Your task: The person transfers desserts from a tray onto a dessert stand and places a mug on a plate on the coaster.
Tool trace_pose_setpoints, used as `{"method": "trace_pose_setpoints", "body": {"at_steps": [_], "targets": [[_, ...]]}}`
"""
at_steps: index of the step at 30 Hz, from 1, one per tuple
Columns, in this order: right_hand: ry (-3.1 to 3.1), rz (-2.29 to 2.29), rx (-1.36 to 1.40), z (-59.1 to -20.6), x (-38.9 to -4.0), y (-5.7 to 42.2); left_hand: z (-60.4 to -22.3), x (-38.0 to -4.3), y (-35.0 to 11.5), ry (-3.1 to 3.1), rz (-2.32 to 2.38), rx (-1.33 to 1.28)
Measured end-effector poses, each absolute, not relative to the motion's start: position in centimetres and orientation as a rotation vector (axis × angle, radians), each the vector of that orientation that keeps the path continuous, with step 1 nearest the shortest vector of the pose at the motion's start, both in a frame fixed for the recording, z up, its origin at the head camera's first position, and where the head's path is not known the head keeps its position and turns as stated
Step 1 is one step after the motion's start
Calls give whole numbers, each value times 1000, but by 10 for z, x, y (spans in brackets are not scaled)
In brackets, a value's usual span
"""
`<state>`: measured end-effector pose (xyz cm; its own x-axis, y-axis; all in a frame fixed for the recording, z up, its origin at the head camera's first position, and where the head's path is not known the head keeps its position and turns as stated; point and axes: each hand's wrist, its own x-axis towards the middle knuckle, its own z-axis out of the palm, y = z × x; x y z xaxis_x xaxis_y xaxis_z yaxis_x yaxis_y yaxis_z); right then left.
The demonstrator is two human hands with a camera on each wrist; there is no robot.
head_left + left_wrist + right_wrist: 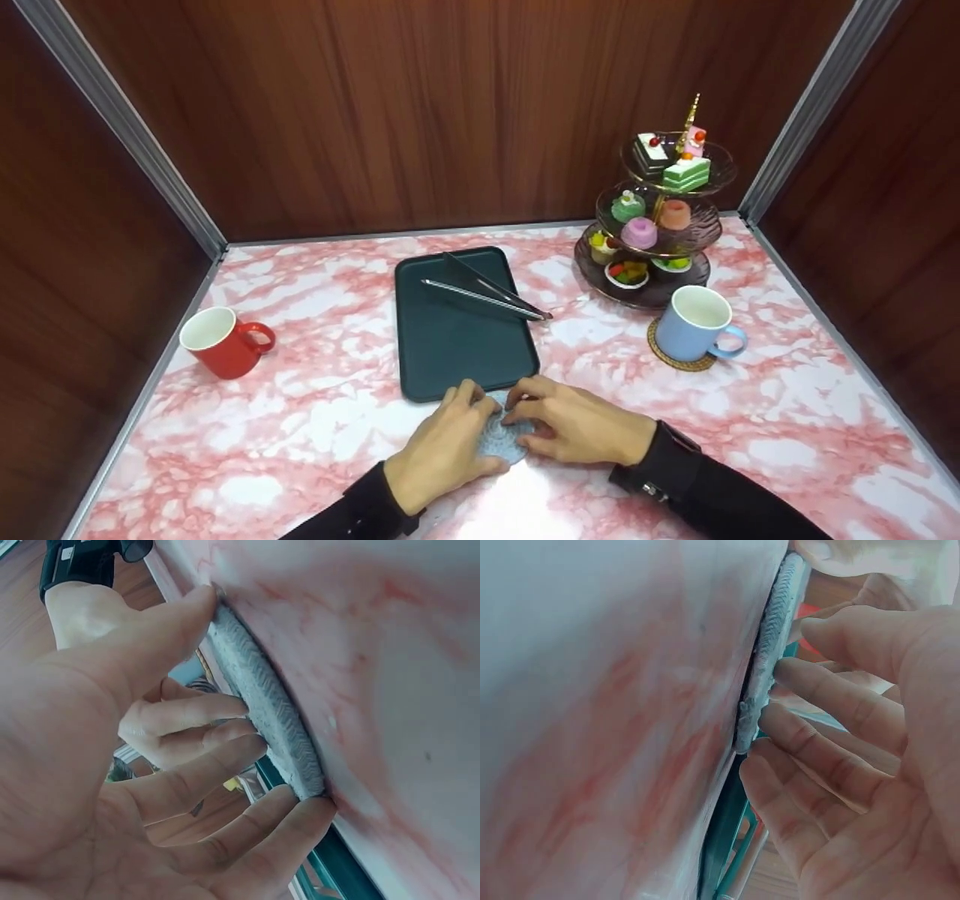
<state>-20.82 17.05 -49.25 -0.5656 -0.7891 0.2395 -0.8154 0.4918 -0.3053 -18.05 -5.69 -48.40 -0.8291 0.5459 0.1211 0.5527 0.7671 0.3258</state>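
Observation:
A round light-blue woven coaster [499,439] lies on the table just in front of the dark green tray [465,337]. My left hand [446,439] spans it from the left, thumb at the near edge and fingertips at the far edge. In the left wrist view the coaster's braided rim [274,701] shows between that thumb and the fingers. From the right, my right hand [577,424] touches the coaster's top and edge with bent, relaxed fingers. The right wrist view shows those fingertips [776,720] along the coaster, which lies flat against the tabletop.
Metal tongs [487,292] lie across the tray's upper right, tips past its edge. At left stands a red mug [229,349]. A blue mug [686,330] sits on a brown woven coaster [675,358] at right, before a three-tier stand [637,296] of small cakes.

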Motion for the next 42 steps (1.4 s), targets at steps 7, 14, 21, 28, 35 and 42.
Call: {"method": "trace_pose_setpoints", "body": {"at_steps": [7,14,21,28,35,42], "targets": [[-2658,648,1383,-493,-212,174,-485,-182,-47,-2914,-528,-943],[-2652,620,1341,-493,-216,181,-486,-186,-36,-2864,-491,-963],[-2661,604,1296,-493,-219,187,-489,-187,-27,-2853,-482,-971],[-2689,638,1284,-491,-219,198,-489,-187,-16,-2814,-459,-995],[-2729,670,1266,-487,-220,213,-488,-190,-6,-2777,-476,-1025],[-2788,654,1184,-487,-220,224,-485,-192,-4,-2737,-513,-1026]]}}
